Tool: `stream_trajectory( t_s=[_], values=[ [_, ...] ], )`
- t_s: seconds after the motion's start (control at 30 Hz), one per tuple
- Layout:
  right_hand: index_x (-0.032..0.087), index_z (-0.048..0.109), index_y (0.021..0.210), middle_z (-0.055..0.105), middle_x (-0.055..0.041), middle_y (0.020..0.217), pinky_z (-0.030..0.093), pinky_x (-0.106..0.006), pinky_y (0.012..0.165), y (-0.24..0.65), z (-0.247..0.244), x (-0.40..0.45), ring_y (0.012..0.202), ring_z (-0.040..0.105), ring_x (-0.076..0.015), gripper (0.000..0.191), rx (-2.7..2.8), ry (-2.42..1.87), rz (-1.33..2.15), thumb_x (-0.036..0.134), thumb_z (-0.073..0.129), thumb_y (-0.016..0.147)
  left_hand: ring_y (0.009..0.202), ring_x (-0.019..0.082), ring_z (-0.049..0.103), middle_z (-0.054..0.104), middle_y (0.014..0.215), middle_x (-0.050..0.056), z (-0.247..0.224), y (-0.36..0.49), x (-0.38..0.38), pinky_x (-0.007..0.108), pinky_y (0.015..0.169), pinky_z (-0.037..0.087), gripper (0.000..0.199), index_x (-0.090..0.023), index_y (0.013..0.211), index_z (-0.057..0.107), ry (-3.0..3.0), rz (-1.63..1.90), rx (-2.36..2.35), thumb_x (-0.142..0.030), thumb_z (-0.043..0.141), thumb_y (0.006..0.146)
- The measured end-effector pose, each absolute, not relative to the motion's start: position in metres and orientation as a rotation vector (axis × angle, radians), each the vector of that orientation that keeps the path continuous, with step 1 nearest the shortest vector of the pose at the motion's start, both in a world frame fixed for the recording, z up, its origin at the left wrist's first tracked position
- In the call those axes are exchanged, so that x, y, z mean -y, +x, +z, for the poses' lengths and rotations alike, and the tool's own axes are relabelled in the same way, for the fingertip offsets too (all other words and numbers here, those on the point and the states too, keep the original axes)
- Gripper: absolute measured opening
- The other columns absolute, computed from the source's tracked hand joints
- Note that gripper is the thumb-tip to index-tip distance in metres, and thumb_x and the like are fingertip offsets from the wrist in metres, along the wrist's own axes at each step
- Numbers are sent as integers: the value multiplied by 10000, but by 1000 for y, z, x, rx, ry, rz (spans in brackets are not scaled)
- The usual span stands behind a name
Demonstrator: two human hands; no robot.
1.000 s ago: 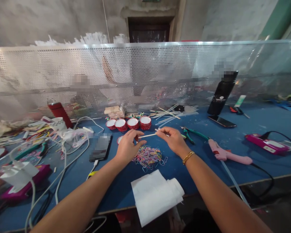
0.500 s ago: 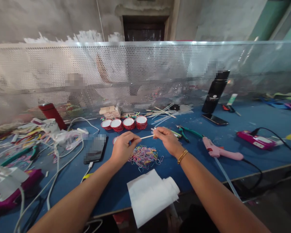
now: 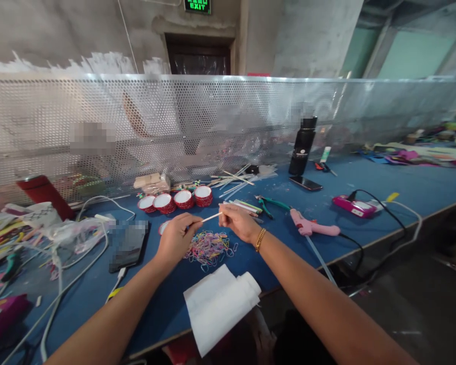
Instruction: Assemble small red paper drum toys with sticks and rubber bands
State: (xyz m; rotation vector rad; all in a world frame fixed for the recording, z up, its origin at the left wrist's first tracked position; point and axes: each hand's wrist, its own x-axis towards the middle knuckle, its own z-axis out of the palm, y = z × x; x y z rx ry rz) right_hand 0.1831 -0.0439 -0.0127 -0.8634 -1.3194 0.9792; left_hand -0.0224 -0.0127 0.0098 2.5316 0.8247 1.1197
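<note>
A thin pale stick (image 3: pixel 212 217) is stretched between my hands above the table. My left hand (image 3: pixel 178 236) pinches one end between thumb and fingertips. At the other end my right hand (image 3: pixel 237 221), a gold bracelet at its wrist, has its fingers closed; whether they grip anything besides the stick is hidden. Just below lies a heap of small coloured rubber bands (image 3: pixel 209 248). Beyond my hands stand stacks of red-rimmed white discs (image 3: pixel 183 198). One more such disc (image 3: pixel 161 228) shows partly behind my left hand. White cloth or paper (image 3: pixel 222 306) hangs over the near table edge.
At right lie a pink glue gun (image 3: pixel 313 224), green-handled pliers (image 3: pixel 268 204), a magenta box (image 3: pixel 354 206) and a black bottle (image 3: pixel 303 146). To the left are a phone (image 3: pixel 131 246), white cables and a red bottle (image 3: pixel 45 196). A perforated metal screen (image 3: pixel 231 121) runs behind.
The view has turned to the right, so the table's things appear farther left. My right fingers look more curled at the stick's end. Both hands still hold it.
</note>
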Motion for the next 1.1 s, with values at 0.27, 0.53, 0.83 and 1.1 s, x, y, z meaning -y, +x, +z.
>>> stream_trajectory(
  t_s=[0.27, 0.53, 0.83, 1.1],
  values=[
    [188, 688, 740, 727, -79, 796, 443, -281, 733, 206, 9, 50, 790, 651, -188, 294, 1730, -1746, 146, 390, 543, 898, 724, 159, 595, 675, 772, 11, 14, -25, 14, 258, 681, 421, 259, -207, 843, 670, 2440, 1161, -969, -389, 497, 911],
    [76, 744, 1021, 682, -264, 1109, 458, -454, 861, 281, 17, 37, 1119, 611, -360, 259, 1244, -2632, -62, 150, 561, 852, 708, 155, 589, 666, 776, 10, 16, -24, 15, 248, 669, 409, 251, -205, 846, 649, 2466, 1147, -929, -372, 477, 922],
    [111, 728, 1041, 696, -227, 1073, 494, -364, 802, 278, -7, 21, 1032, 659, -300, 264, 1135, -2554, -18, 234, 607, 843, 686, 162, 575, 662, 758, 6, 16, -24, 14, 264, 658, 416, 254, -220, 865, 629, 2416, 1140, -988, -418, 477, 910],
    [70, 591, 1106, 598, -206, 1140, 421, -373, 894, 242, 14, 39, 1077, 526, -266, 242, 1301, -2191, -406, 141, 418, 951, 524, 103, 474, 558, 680, -42, 19, -13, 16, 213, 492, 371, 120, -230, 863, 459, 1810, 1351, -826, -342, 503, 863]
  ],
)
